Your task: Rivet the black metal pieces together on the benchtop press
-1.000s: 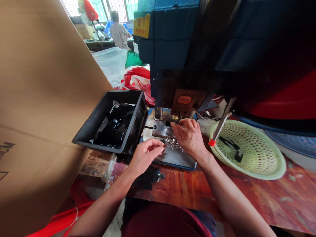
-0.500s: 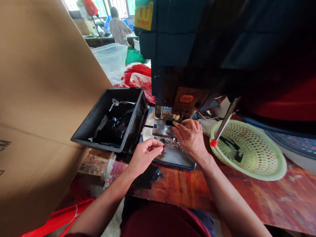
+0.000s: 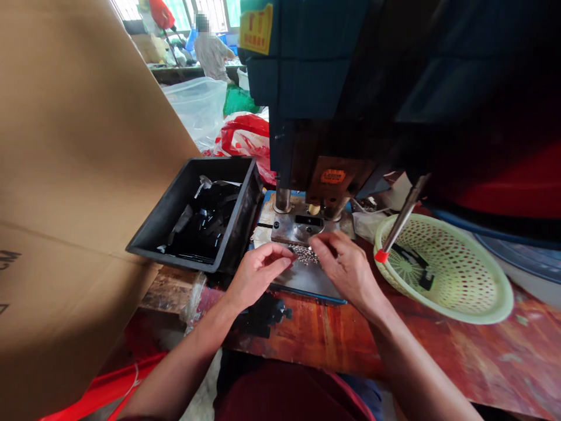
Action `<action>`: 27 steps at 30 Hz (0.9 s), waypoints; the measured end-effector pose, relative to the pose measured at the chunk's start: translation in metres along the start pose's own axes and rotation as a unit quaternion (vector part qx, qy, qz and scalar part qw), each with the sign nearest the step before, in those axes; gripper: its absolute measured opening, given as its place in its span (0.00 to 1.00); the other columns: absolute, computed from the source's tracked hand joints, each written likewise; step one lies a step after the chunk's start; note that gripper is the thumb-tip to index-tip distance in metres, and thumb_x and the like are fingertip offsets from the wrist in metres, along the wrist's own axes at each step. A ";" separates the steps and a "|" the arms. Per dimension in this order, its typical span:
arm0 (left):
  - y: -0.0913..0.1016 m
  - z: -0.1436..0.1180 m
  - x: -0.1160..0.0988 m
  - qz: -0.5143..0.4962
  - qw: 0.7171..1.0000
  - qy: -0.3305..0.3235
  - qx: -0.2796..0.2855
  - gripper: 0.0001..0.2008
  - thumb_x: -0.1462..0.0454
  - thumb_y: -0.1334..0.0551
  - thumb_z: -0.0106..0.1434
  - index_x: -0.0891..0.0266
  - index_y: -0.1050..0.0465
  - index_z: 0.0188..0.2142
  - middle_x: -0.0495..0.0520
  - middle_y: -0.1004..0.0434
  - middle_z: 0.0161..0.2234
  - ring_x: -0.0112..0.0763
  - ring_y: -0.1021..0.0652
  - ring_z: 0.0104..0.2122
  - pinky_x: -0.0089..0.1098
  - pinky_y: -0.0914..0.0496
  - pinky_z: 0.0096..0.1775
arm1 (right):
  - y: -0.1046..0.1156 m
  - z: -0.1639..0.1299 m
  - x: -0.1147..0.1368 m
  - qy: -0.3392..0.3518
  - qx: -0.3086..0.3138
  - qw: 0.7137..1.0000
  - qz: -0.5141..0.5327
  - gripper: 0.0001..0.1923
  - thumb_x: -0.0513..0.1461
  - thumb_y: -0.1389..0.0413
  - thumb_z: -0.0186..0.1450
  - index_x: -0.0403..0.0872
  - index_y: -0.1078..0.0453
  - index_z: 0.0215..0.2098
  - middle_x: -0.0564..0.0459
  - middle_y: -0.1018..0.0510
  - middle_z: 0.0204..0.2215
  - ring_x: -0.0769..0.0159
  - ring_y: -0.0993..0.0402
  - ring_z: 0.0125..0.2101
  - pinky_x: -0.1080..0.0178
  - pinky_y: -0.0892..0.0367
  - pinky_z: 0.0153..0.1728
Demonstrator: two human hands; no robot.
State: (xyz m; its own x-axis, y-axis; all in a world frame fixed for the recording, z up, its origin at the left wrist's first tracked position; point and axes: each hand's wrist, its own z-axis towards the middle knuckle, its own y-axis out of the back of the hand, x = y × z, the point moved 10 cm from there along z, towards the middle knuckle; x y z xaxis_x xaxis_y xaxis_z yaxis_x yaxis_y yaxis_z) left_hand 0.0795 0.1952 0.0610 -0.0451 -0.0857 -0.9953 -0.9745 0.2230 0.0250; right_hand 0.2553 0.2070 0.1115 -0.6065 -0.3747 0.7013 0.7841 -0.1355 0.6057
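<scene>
A small black plate (image 3: 309,220) lies in the metal die block (image 3: 287,232) of a press machine (image 3: 307,76). Just in front of the block, small shiny metal pieces (image 3: 305,255) are scattered on the grey base plate (image 3: 302,279). My left hand (image 3: 258,270) hovers at the left of these pieces, thumb and fingertips pinched together; anything between them is too small to make out. On the other side, my right hand (image 3: 346,264) is bent over the pieces with its thumb and forefinger close together near the block's front edge. What they pinch cannot be made out.
At the left stands a black bin (image 3: 223,254) with black flat parts, beside a large cardboard box (image 3: 79,175). A pale green basket (image 3: 473,280) holds several black parts at the right. A red-tipped metal lever (image 3: 403,216) overhangs it. Black pieces (image 3: 263,316) lie near the table edge.
My right hand has drawn back from the black plate in the die, toward me and down to the metal pieces. The plate is now uncovered. My left hand has barely moved.
</scene>
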 end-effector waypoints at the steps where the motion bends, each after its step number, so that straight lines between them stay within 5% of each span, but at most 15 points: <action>1: -0.003 0.001 -0.004 0.011 1.000 -0.008 0.014 0.09 0.58 0.30 0.65 0.61 0.19 0.40 0.52 0.17 0.36 0.32 0.20 0.36 0.32 0.28 0.41 | -0.008 -0.005 -0.001 -0.027 0.042 0.997 0.053 0.17 0.50 0.46 0.74 0.49 0.21 0.41 0.49 0.21 0.34 0.62 0.27 0.34 0.59 0.32 0.37; 3: -0.009 0.004 -0.011 0.032 0.999 -0.025 0.033 0.09 0.58 0.31 0.66 0.61 0.19 0.41 0.52 0.18 0.36 0.32 0.20 0.36 0.32 0.28 0.40 | -0.019 -0.013 -0.004 -0.074 0.096 0.986 0.114 0.16 0.51 0.44 0.72 0.49 0.23 0.36 0.53 0.22 0.29 0.65 0.30 0.29 0.62 0.35 0.31; 7: -0.010 0.007 -0.029 0.113 0.986 -0.120 -0.014 0.14 0.59 0.28 0.65 0.58 0.20 0.48 0.54 0.19 0.42 0.32 0.21 0.35 0.32 0.26 0.38 | -0.018 -0.009 -0.015 -0.129 0.060 0.975 0.169 0.16 0.51 0.41 0.68 0.48 0.26 0.31 0.56 0.26 0.26 0.68 0.34 0.28 0.63 0.38 0.30; 11: -0.010 0.005 -0.056 0.259 0.922 -0.277 -0.079 0.10 0.60 0.30 0.68 0.57 0.18 0.48 0.56 0.21 0.47 0.36 0.20 0.41 0.37 0.24 0.45 | -0.022 -0.005 -0.034 -0.184 0.017 0.952 0.244 0.21 0.56 0.40 0.67 0.48 0.27 0.32 0.57 0.28 0.24 0.69 0.37 0.25 0.63 0.39 0.28; 14: -0.009 0.017 -0.071 0.332 0.876 -0.337 -0.092 0.09 0.62 0.33 0.71 0.59 0.18 0.49 0.58 0.19 0.45 0.40 0.22 0.47 0.42 0.27 0.52 | -0.017 -0.005 -0.039 -0.185 -0.015 0.952 0.243 0.24 0.59 0.41 0.67 0.48 0.25 0.40 0.55 0.25 0.26 0.68 0.35 0.25 0.63 0.38 0.28; 21: -0.010 0.073 -0.073 0.416 0.859 -0.294 -0.051 0.07 0.60 0.31 0.69 0.54 0.15 0.45 0.54 0.17 0.45 0.44 0.27 0.48 0.46 0.32 0.54 | 0.015 -0.016 -0.036 -0.147 -0.053 0.977 0.146 0.22 0.58 0.43 0.69 0.47 0.25 0.39 0.52 0.22 0.29 0.65 0.30 0.29 0.61 0.33 0.32; 27: -0.015 0.083 -0.063 0.450 0.849 -0.274 -0.037 0.10 0.58 0.33 0.70 0.54 0.15 0.48 0.55 0.17 0.49 0.49 0.30 0.52 0.49 0.34 0.55 | 0.017 -0.032 -0.053 -0.176 -0.059 0.972 0.141 0.23 0.58 0.42 0.68 0.47 0.24 0.41 0.51 0.22 0.30 0.64 0.29 0.30 0.60 0.32 0.33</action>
State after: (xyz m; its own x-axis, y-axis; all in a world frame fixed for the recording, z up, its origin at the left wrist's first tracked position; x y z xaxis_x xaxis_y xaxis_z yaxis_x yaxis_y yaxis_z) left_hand 0.1151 0.2775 0.1156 -0.6890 0.5566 -0.4642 -0.6121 -0.1040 0.7839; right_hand 0.3046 0.1957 0.0725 -0.3570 -0.0774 0.9309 0.9227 -0.1846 0.3385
